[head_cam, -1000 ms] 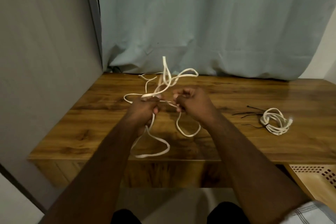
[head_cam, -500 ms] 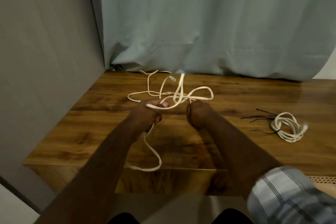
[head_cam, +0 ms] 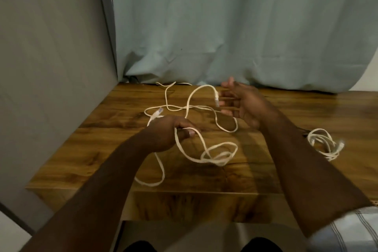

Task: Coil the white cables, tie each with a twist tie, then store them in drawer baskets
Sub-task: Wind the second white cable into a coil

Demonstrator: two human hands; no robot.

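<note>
A: What is your left hand (head_cam: 166,135) doing?

B: Your fingers are curled around the loose white cable (head_cam: 212,155), and the thumb presses it from the near side. One plug end (head_cam: 157,113) sticks out on the far left of your fist.

A: And my right hand (head_cam: 243,104)?

B: It is raised above the wooden table (head_cam: 306,108), fingers straight and spread apart. The other plug end (head_cam: 216,100) hangs just beside your fingertips; I cannot tell if they touch it.

A: Where does the cable lie?

B: It is tangled in loops on the table between your hands, and one loop hangs over the near edge. A second cable, already coiled (head_cam: 324,145), rests on the right, well apart. A pale curtain (head_cam: 225,26) hangs at the far side.
</note>
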